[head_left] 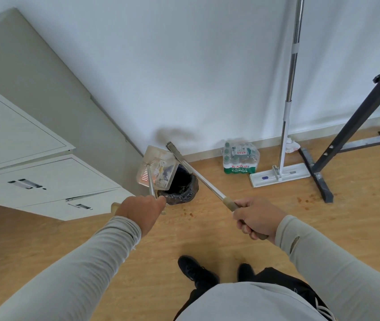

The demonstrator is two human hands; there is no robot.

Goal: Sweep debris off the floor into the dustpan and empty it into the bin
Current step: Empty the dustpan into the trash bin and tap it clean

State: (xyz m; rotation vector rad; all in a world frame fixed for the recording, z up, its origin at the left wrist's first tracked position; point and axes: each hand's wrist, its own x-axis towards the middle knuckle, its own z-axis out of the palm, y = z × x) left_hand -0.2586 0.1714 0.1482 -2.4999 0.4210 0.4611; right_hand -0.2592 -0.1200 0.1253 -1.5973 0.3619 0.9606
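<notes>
Dustpan (156,169), pale plastic on a thin metal handle, is tipped over the black-lined bin (180,187) by the wall, debris inside. Left hand (141,210) has its grip curled round the handle's lower end. Right hand (255,216) wraps the broom (198,177) handle's padded end. Both tools look light and rigid; the smooth metal could slip, so holding the padded ends seems wisest.

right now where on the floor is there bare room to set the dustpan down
Bare floor lies between the bin and the shoes, and wider left below the cabinet. Along the wall it is crowded: bottle pack, mop, black stand. Crumbs lie just right of the bin.
</notes>
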